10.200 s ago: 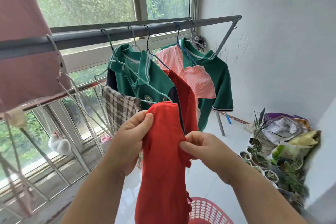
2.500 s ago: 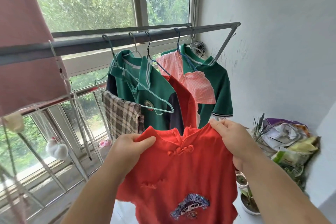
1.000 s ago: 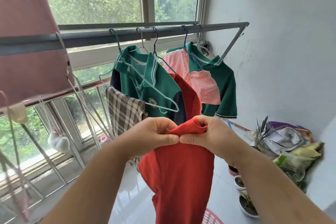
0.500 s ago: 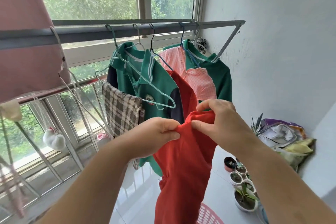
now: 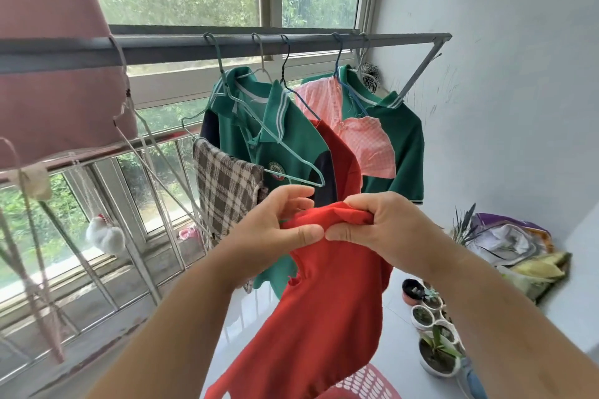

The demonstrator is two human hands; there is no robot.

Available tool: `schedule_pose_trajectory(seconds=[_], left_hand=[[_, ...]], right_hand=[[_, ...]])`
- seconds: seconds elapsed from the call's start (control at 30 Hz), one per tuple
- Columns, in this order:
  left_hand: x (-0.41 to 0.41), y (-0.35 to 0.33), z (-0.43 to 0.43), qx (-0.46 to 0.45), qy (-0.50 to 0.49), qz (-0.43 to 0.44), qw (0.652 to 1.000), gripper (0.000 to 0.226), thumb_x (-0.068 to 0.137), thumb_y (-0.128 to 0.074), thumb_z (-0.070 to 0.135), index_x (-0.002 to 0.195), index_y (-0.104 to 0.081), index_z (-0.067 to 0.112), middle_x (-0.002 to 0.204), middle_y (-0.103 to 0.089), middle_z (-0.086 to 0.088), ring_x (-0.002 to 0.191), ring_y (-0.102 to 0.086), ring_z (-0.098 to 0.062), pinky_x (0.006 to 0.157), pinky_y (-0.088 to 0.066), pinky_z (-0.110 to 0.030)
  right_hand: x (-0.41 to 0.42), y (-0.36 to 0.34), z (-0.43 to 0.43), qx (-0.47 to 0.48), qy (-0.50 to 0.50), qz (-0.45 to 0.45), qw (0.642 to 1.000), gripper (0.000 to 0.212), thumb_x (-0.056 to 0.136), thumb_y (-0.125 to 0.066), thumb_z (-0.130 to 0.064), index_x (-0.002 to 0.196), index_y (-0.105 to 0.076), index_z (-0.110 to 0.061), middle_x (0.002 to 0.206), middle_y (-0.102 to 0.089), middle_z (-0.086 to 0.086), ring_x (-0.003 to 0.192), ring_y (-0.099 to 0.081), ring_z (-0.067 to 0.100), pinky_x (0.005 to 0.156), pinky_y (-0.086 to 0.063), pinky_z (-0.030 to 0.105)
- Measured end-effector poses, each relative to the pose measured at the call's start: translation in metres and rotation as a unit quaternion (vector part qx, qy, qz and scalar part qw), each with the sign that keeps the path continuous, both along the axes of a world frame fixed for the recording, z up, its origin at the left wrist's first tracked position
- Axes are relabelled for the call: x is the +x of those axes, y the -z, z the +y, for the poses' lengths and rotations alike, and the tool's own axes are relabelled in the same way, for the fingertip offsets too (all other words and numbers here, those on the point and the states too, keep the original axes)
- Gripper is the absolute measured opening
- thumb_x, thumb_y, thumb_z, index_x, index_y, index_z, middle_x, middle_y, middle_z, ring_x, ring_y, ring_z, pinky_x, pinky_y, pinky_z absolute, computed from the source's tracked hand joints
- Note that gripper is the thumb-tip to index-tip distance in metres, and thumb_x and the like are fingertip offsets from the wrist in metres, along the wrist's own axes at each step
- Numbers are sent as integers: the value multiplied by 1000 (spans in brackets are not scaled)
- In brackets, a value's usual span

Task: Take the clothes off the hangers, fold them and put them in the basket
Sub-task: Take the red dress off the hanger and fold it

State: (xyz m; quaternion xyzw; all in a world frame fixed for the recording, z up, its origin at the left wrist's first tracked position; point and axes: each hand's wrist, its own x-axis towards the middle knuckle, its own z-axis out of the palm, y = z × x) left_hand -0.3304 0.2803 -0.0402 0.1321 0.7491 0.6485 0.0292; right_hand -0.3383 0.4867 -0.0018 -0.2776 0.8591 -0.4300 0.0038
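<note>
One red garment [image 5: 327, 301] hangs pinched by left hand [image 5: 269, 232] and right hand [image 5: 384, 230].

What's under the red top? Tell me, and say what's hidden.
A pink basket sits below the red top. Only part of its slotted wall shows; the cloth covers the rest, so its contents cannot be seen.

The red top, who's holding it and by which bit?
Both hands: the left hand and right hand pinch the red top at its bunched upper edge; the rest hangs down.
</note>
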Motion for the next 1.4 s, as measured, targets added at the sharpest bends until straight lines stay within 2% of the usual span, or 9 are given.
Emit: schedule_pose_trajectory(seconds=[0.1, 0.23, 0.43, 0.53, 0.63, 0.83, 0.97, 1.17, 1.4], left_hand=[[4, 24, -8, 80, 77, -91, 990, 79, 72, -78, 10, 140, -40, 18, 133, -59, -9, 116, -63, -22, 88, -54, -32], [7, 52, -10, 27, 116, -125, 985, 69, 81, -69, -3, 140, -42, 19, 142, -55, 3, 134, -48, -14, 114, -35, -39], [9, 57, 4, -57, 168, -166, 970, 51, 82, -71, -5, 118, -58, 29, 123, -64, 26, 128, -50, 2, 104, -42, -19], [6, 59, 11, -50, 155, -141, 977, 46, 77, -81, 13, 117, -64, 24, 125, -66, 3, 119, -58, -15, 110, -39, -48], [3, 58, 16, 6, 112, -124, 986, 27, 72, -82, 22, 97, -72, 19, 99, -68, -15, 92, -56, -34, 95, -40, -67], [-3, 52, 22, 31, 63, -90, 993, 9, 91, -62, 5, 89, -66, -3, 66, -61, -5, 52, -54, -9, 51, -44, -14], [-3, 45, 27, 5, 83, -85, 993, 21, 98, -55, 15, 98, -61, -4, 77, -61, -5, 73, -55, -15, 70, -50, -22], [-10, -4, 46, -98, 44, 3, 994, 19, 90, -58, 34, 80, -64, 19, 70, -56, 0, 66, -47, -16, 64, -40, -30], [-26, -46, 74, -277, -23, 66, 958, 24, 95, -57, 36, 80, -66, 20, 64, -59, 5, 56, -50, -12, 57, -44, -28]], right_hand=[[0, -9, 3, -22, -18, -4, 1000, 17, 76, -79, -33, 73, -70, -18, 61, -53, -6, 61, -45, 4, 61, -41, 24], [2, -28, 7, -39, -55, -3, 998, 26, 69, -76, -38, 77, -73, -13, 65, -54, 1, 63, -46, 8, 63, -43, 24], [2, -49, 20, -78, -58, -16, 995, 18, 66, -77, -32, 80, -78, -21, 72, -70, 2, 69, -62, 5, 69, -55, 26], [1, -53, 28, -80, -31, -9, 996, 24, 64, -78, -34, 84, -78, -20, 78, -72, 9, 72, -62, 7, 71, -55, 31], [0, -56, 37, -84, -22, -16, 996, 17, 64, -78, -33, 80, -77, -26, 73, -73, -2, 70, -64, 3, 65, -55, 23], [-1, -60, 53, -93, 16, -1, 996, 13, 70, -77, -23, 81, -74, -28, 60, -68, -17, 55, -60, -7, 53, -44, 6], [-18, -52, 69, -73, 87, -7, 993, 9, 76, -79, -23, 83, -75, -28, 67, -72, -15, 61, -63, -5, 57, -47, 9], [-51, -12, 107, -33, 262, -43, 964, 14, 84, -75, -33, 77, -69, -22, 56, -63, -14, 53, -57, 0, 56, -41, 23], [-55, 75, 126, -108, 374, -127, 912, 25, 90, -67, -38, 97, -69, -14, 93, -69, 5, 88, -62, 24, 76, -48, 31]])
